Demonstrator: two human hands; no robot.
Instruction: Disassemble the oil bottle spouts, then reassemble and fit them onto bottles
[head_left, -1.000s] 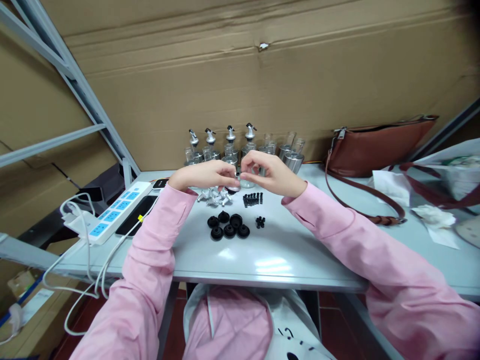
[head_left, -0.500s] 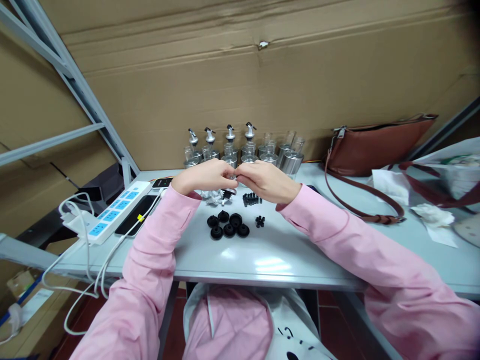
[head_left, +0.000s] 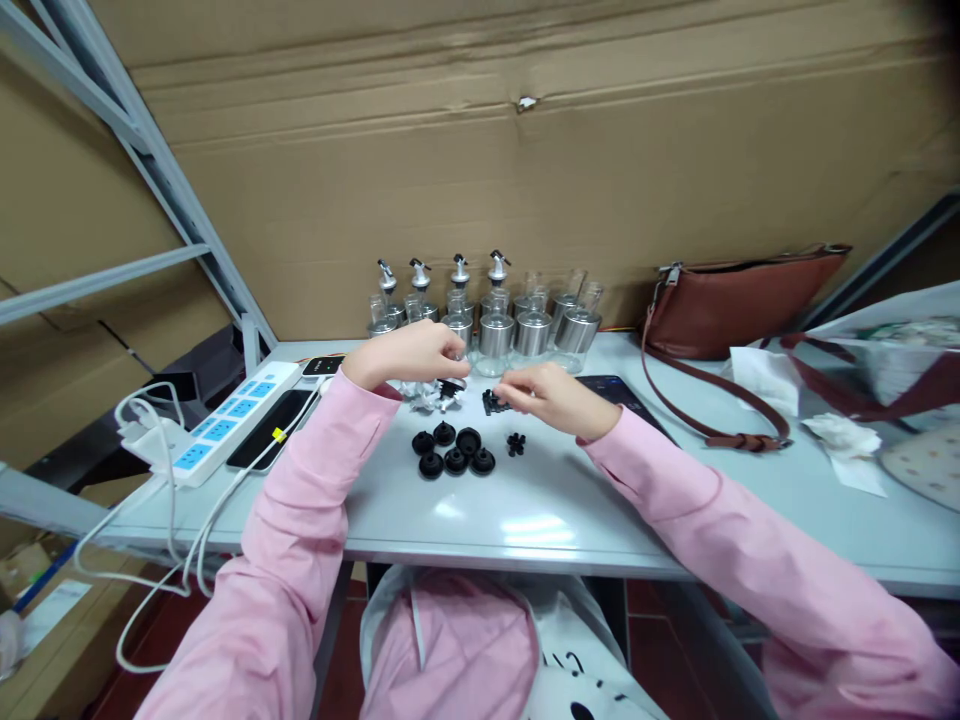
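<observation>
My left hand (head_left: 414, 354) is closed, its fingers curled down over a pile of silvery pourer parts (head_left: 427, 397). What it grips is hidden behind the fingers. My right hand (head_left: 553, 396) has its fingertips together at a row of small black plastic pieces (head_left: 493, 402); I cannot make out whether one is between them. Closer to me lie several round black stoppers (head_left: 455, 460), with a cluster of tiny black caps (head_left: 516, 444) to their right. Behind the hands stand several glass bottles with metal sleeves (head_left: 496, 336); some at the back carry pourer spouts (head_left: 460, 270).
A white power strip (head_left: 238, 420) with cables and a phone (head_left: 276, 428) lie on the left. A dark flat device (head_left: 626, 398) is partly under my right wrist. At the right are a brown handbag (head_left: 739, 305) and crumpled tissue (head_left: 844, 432). Cardboard (head_left: 480, 180) lines the back.
My right hand has parted from my left and come right and down to the row of small black pieces. My left hand stays nearly where it was, still closed.
</observation>
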